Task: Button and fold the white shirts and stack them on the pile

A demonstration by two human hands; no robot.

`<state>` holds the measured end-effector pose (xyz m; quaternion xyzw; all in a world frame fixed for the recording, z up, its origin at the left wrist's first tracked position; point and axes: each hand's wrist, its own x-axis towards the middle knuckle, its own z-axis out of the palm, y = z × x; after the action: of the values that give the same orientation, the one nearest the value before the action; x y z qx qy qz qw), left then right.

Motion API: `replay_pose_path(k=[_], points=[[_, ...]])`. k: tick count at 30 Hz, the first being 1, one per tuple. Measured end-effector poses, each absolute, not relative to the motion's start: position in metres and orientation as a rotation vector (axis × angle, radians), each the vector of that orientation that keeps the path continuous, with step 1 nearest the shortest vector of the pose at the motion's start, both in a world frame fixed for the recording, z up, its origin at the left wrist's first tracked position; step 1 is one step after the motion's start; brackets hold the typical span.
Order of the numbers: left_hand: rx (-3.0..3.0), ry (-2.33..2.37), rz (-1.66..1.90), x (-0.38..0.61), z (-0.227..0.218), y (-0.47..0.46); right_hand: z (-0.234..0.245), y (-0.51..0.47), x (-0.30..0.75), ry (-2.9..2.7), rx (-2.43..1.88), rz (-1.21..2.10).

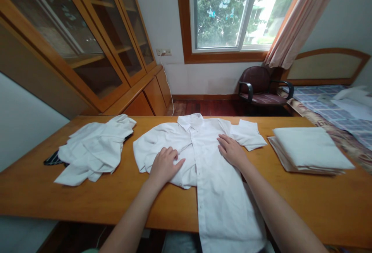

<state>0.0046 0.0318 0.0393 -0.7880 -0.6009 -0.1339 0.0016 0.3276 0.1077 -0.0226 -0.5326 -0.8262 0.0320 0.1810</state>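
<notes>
In the head view, a white shirt (217,191) lies spread at the middle of the wooden table (122,198), its collar close to the table's far edge and its right half hanging over the near edge. The left half is bunched up upon the table. The left hand (165,164) rests on this bunched cloth, half open, with fingers a little bent and thumb apart. The right hand (231,150) lies palm down on the shirt, fingers nearly straight, without gripping. On the table's left part is a crumpled white heap (95,150); on its right part, a folded white pile (314,148). Beyond the table's far edge stands a dark red armchair (255,84)
</notes>
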Motion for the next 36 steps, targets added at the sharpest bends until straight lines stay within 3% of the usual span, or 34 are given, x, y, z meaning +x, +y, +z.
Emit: replay_pose_path(k=[5,12,22,28,36], points=[[-2.372,-2.015,-0.179,0.017,0.034,-0.003,-0.022,0.107,0.328,-2.313,-1.507,0.099],[-2.372,-2.031,-0.127,0.011,0.028,0.001,-0.024,0.107,0.328,-2.305,-1.512,0.093],[-2.419,-2.305,-0.666,-0.038,0.069,0.017,-0.023,0.109,0.328,-2.339,-1.517,0.088],[-2.953,-2.308,-0.863,-0.058,0.11,0.017,-0.018,0.104,0.314,-2.386,-1.588,0.007],[-3.53,-2.197,-0.328,-0.054,0.136,0.033,-0.022,0.098,0.305,-2.372,-1.597,0.006]])
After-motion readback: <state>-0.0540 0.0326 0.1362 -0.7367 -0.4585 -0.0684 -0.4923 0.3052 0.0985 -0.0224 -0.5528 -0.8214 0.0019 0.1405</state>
